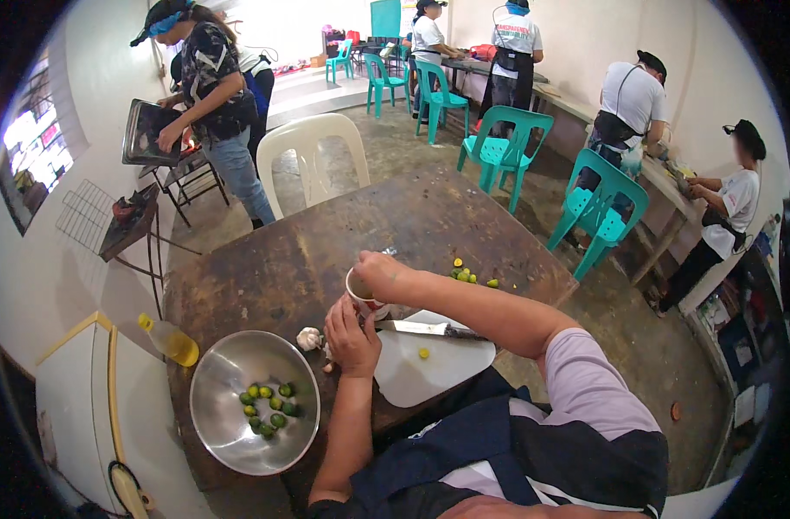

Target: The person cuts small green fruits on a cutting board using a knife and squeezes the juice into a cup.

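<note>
My left hand (352, 337) grips a paper cup (354, 285) from the near side. Over the cup's rim my right hand (385, 276) is curled with its fingers turned down; whatever it may hold is hidden. Just right of the cup is a white cutting board (434, 376), with a knife (414, 328) lying across its far part. One cut calamansi half (424, 353) rests on the board. Beyond my right forearm several cut calamansi pieces (463, 275) are piled. A garlic bulb (309, 338) sits left of my left hand. The steel bowl (207, 415) holds several whole green calamansi (276, 403).
A bottle of yellow oil (169, 340) stands at the left edge of the wooden table (284, 253). A white chair (314, 156) is at the far side, green plastic chairs (602, 201) to the right. One person (213, 97) holds a metal pan (149, 133); others work along the wall counter.
</note>
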`<state>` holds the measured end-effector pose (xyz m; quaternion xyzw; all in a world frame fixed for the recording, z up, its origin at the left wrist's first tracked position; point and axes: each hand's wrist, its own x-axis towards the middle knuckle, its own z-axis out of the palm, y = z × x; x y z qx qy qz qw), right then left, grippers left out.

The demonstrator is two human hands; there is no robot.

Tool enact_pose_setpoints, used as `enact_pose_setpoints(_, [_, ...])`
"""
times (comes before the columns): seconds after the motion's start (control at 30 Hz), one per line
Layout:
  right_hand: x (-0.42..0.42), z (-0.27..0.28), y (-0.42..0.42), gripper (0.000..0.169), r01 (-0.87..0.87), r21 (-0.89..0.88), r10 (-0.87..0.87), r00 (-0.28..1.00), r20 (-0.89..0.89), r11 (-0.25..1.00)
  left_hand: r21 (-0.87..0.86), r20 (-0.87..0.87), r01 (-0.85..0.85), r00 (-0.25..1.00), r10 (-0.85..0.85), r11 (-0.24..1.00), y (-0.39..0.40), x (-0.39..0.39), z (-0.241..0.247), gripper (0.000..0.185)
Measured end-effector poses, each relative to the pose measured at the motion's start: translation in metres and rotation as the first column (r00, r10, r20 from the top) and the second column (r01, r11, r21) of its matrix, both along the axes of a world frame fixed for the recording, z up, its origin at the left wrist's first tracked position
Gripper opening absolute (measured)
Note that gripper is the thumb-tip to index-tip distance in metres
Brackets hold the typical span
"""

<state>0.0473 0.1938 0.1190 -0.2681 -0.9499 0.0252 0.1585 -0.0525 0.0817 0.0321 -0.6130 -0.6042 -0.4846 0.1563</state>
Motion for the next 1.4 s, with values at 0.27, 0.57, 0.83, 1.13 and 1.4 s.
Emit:
enact_pose_setpoints(0.27, [-0.0006, 0.0055, -0.0058, 0.017, -0.004, -0.022, 0.004, 1.0, 0.029, 1.0, -0.022, 0.022, 0.013, 1.0, -0.012, 1.0, -0.0011, 0.0005, 0.0007, 0.047])
enact_pose_setpoints(0.57, [-0.0012, 0.0038, -0.0047, 0.027, 0.016, -0.007, -0.015, 0.999, 0.04, 1.0, -0.004, 0.02, 0.029, 0.999, -0.029, 1.0, -0.0005, 0.002, 0.0007, 0.048])
enact_pose_setpoints(0.83, [-0.0022, 0.0016, -0.004, 0.04, 0.043, -0.02, -0.041, 0.997, 0.058, 0.999, -0.021, 0.029, 0.021, 0.999, -0.021, 1.0, -0.001, 0.0023, 0.0025, 0.047])
enact_pose_setpoints(1.13, [-0.0048, 0.0049, -0.0059, 0.032, 0.056, -0.042, -0.051, 0.993, 0.103, 0.998, -0.013, 0.025, -0.007, 1.0, 0.007, 1.0, 0.0006, 0.001, -0.0006, 0.046])
enact_pose_setpoints(1.4, [-0.0083, 0.0018, -0.0039, 0.029, 0.044, -0.059, -0.038, 0.993, 0.113, 0.997, -0.014, 0.023, 0.001, 1.0, 0.0, 1.0, 0.0002, 0.0006, -0.0003, 0.047])
